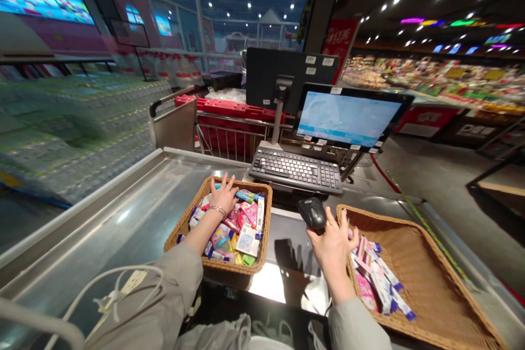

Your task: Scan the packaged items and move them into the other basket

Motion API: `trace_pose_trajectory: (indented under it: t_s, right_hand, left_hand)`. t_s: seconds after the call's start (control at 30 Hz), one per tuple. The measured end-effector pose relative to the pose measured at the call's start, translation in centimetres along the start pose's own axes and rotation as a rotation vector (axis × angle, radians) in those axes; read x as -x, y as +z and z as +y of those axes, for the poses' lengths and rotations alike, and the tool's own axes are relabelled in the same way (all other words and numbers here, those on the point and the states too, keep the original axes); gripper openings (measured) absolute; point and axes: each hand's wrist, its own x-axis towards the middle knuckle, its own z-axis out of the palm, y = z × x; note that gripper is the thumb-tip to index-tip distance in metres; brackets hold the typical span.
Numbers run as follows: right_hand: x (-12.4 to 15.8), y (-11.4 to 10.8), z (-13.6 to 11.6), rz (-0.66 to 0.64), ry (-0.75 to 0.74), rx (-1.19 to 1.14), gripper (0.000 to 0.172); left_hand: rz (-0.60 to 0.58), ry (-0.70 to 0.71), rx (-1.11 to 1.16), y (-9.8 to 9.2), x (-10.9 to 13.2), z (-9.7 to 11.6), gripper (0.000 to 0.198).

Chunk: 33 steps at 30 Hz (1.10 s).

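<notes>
While the left hand (223,197) lies with its fingers spread over small colourful packets (241,216) in the filled wicker basket (267,224) on the metal bench (135,213), the right hand (333,240) is at the left rim of the larger wicker basket (422,262), fingers parted, though I cannot tell whether they grip anything. A black handheld device (310,212) sits just beside its thumb and index finger, near the keyboard (295,168), and slim boxes (381,279) lie heaped along the larger basket's left side.

Keyboard (296,168) near a lit screen (348,116)
</notes>
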Motion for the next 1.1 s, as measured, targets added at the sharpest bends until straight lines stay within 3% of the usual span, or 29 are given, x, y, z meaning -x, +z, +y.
trace_pose_trajectory:
  t_s: [0.27,0.77,1.1]
  right_hand:
    - [-0.4,0.4,-0.3,-0.032,0.018,0.028,0.029]
    - [-0.4,0.7,-0.9,-0.039,0.005,0.020,0.031]
    - [-0.1,0.7,-0.6,-0.049,0.012,0.023,0.030]
  left_hand:
    - [-0.021,0.041,0.047,0.7,-0.6,-0.5,0.018]
    - [-0.071,0.093,0.124,0.7,0.5,-2.8,0.014]
    - [-0.146,0.180,0.141,1.8,0.7,-1.8,0.024]
